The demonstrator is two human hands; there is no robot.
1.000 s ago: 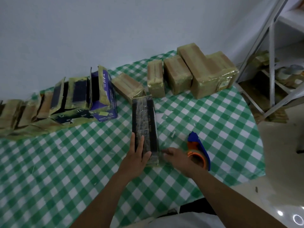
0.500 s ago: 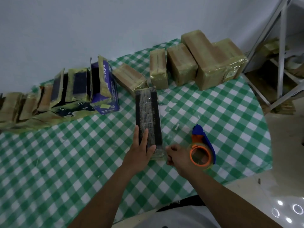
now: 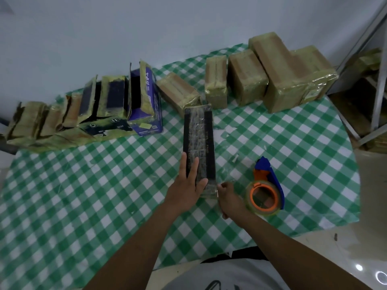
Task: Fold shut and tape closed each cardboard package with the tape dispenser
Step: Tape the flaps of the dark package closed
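Observation:
A long black cardboard package (image 3: 200, 141), closed and covered with clear tape, lies lengthwise on the green checked table (image 3: 83, 195). My left hand (image 3: 186, 185) rests flat on its near end, fingers spread, pressing it down. My right hand (image 3: 230, 198) is at the near right corner of the package, fingers curled on a strip of clear tape there. The blue and orange tape dispenser (image 3: 266, 188) lies on the table just right of my right hand, apart from it.
Several open and flattened boxes (image 3: 117, 101) stand along the wall at back left. Several taped brown packages (image 3: 270, 74) sit at back right. A metal shelf frame (image 3: 374, 84) stands past the table's right edge.
My right hand has slid from the dispenser side to the package's near corner. The camera has tilted, so everything sits slightly lower. My left hand stays on the package.

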